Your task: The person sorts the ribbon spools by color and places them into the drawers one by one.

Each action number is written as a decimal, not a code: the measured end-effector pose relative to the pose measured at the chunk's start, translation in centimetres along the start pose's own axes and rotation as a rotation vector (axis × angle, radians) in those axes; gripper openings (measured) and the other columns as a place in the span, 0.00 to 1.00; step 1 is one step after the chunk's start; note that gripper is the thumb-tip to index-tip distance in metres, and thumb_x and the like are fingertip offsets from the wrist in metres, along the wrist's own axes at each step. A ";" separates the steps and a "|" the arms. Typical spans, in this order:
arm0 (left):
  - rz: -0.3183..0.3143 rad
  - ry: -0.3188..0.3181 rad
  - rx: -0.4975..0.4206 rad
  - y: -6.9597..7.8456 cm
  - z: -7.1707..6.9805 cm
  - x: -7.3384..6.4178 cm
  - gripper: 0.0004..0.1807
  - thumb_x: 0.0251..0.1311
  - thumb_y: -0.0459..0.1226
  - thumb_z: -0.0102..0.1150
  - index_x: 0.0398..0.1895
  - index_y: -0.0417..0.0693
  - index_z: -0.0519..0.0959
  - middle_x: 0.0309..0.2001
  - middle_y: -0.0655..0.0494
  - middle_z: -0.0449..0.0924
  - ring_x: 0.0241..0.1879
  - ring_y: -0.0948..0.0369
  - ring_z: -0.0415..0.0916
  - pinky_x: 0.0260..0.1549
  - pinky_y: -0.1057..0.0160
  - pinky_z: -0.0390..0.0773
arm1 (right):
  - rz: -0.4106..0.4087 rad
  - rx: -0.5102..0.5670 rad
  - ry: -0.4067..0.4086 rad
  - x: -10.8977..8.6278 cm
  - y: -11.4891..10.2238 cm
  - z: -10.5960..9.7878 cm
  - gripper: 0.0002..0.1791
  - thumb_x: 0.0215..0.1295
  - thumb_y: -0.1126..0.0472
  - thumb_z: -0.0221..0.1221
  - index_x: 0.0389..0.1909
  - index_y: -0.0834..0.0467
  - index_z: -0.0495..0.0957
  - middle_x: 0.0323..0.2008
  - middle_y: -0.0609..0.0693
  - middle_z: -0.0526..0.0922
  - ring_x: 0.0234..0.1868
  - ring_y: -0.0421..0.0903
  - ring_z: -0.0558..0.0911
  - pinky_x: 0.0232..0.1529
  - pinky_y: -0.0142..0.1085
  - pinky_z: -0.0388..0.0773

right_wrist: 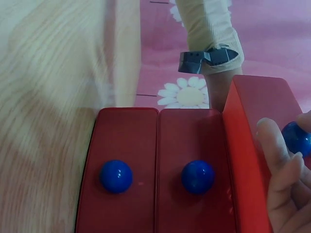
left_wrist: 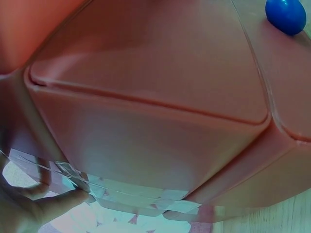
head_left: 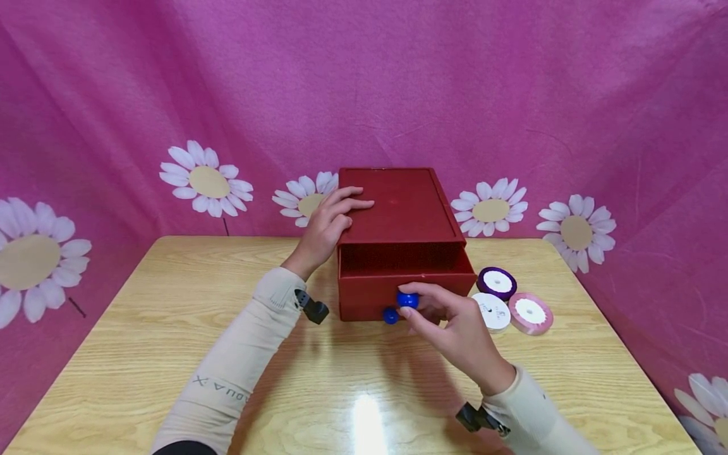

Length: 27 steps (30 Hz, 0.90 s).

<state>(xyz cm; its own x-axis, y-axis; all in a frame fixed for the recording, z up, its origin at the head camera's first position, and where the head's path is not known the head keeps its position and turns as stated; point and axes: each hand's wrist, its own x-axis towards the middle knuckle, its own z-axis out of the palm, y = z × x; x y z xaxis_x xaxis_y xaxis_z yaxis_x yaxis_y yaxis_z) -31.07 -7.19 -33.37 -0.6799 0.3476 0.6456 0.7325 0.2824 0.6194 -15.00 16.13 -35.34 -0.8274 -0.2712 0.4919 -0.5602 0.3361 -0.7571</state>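
A red drawer cabinet (head_left: 395, 205) stands on the table with its top drawer (head_left: 370, 297) pulled partway out; the inside of the drawer looks dark. My right hand (head_left: 455, 322) pinches the round blue knob (head_left: 407, 299) on that drawer's front between thumb and fingers. My left hand (head_left: 327, 227) rests on the upper left edge of the cabinet, fingers stretched over its top. In the right wrist view, two lower drawers (right_wrist: 126, 136) are pushed in, each with a blue knob (right_wrist: 198, 177). From the left wrist, the cabinet's side fills most of the view.
Right of the cabinet lie a purple ribbon spool (head_left: 497, 282), a white spool (head_left: 492, 312) and a pink ribbon spool (head_left: 531, 313), close together. A pink curtain (head_left: 392, 82) with white flowers hangs behind the wooden table (head_left: 227, 278).
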 end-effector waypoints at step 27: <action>0.004 -0.002 0.001 0.1 -0.1 0.1 0.27 0.56 0.33 0.37 0.53 0.49 0.82 0.64 0.52 0.69 0.67 0.60 0.58 0.64 0.51 0.55 | -0.030 0.011 -0.001 -1.6 -0.6 0.1 0.21 0.56 0.70 0.66 0.51 0.52 0.80 0.25 0.45 0.83 0.20 0.40 0.79 0.21 0.33 0.77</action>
<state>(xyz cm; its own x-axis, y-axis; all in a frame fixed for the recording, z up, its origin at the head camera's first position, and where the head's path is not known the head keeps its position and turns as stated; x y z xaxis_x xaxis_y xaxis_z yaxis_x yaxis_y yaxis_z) -31.06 -7.22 -33.23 -0.6770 0.3504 0.6472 0.7352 0.2818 0.6165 -13.34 16.27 -35.76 -0.8102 -0.2822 0.5138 -0.5843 0.3177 -0.7468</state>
